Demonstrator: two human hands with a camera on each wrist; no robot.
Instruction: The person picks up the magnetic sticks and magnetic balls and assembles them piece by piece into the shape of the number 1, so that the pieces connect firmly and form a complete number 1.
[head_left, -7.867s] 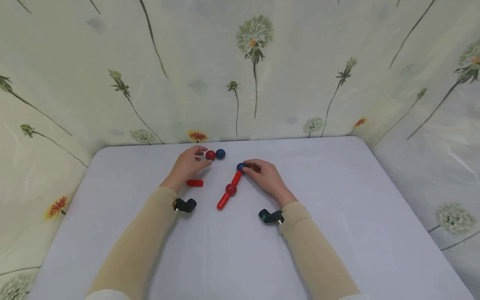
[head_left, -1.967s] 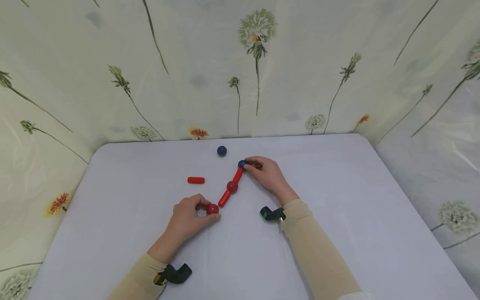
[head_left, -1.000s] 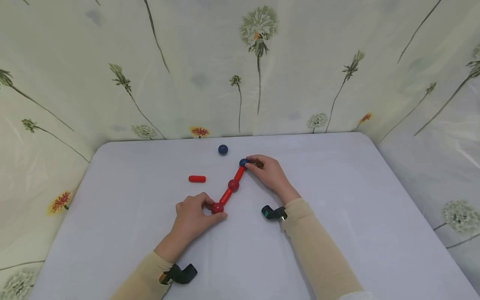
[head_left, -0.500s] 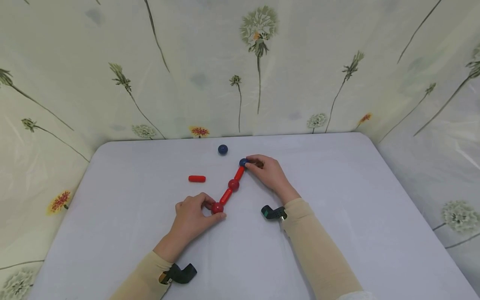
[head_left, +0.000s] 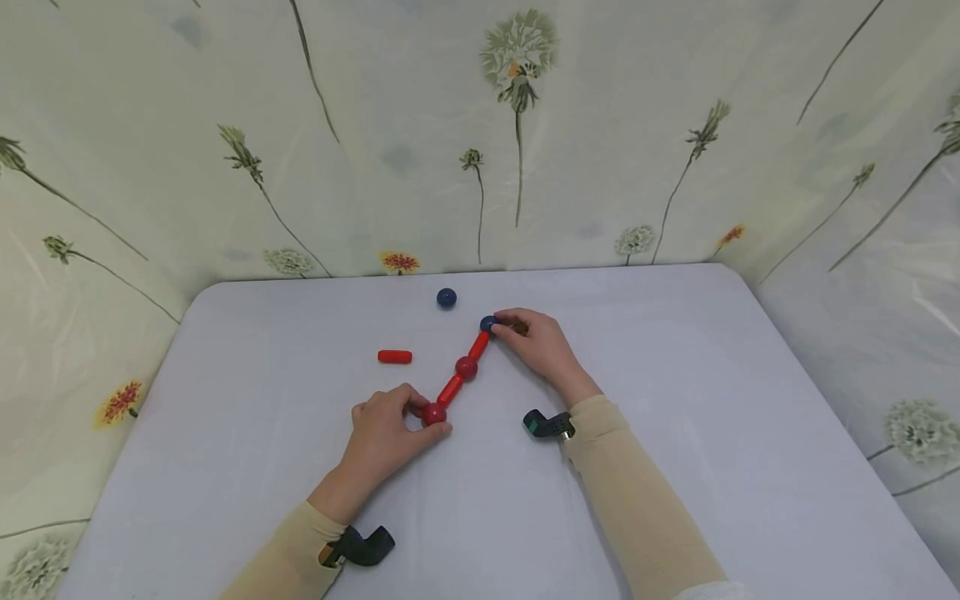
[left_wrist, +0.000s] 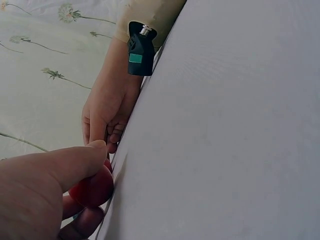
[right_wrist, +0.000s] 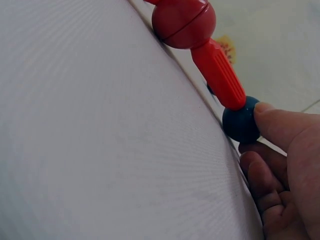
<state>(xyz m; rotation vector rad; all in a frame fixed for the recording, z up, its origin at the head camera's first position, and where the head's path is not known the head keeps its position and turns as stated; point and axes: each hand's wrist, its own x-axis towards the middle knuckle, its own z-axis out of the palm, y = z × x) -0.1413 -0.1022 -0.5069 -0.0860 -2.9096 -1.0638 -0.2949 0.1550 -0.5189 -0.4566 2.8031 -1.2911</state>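
A slanting chain lies on the table: a blue ball (head_left: 488, 324) at its far end, a red rod (head_left: 479, 345), a red ball (head_left: 467, 368), another red rod (head_left: 450, 391) and a red ball (head_left: 434, 413) at the near end. My left hand (head_left: 386, 437) pinches the near red ball, also seen in the left wrist view (left_wrist: 94, 189), between thumb and fingers. With thumb and fingertips, my right hand (head_left: 543, 350) holds the far blue ball; the right wrist view shows that ball (right_wrist: 241, 120) joined to a ribbed red rod (right_wrist: 219, 75).
A loose blue ball (head_left: 446, 298) lies near the back edge of the white table (head_left: 637, 333). One loose red rod (head_left: 394, 357) lies left of the chain. Behind the table hangs a cloth (head_left: 375, 167) printed with flowers.
My left hand has brought the red ball from the back of the table to the chain's near end, where it now touches the rod. My right hand has kept its hold on the blue ball.
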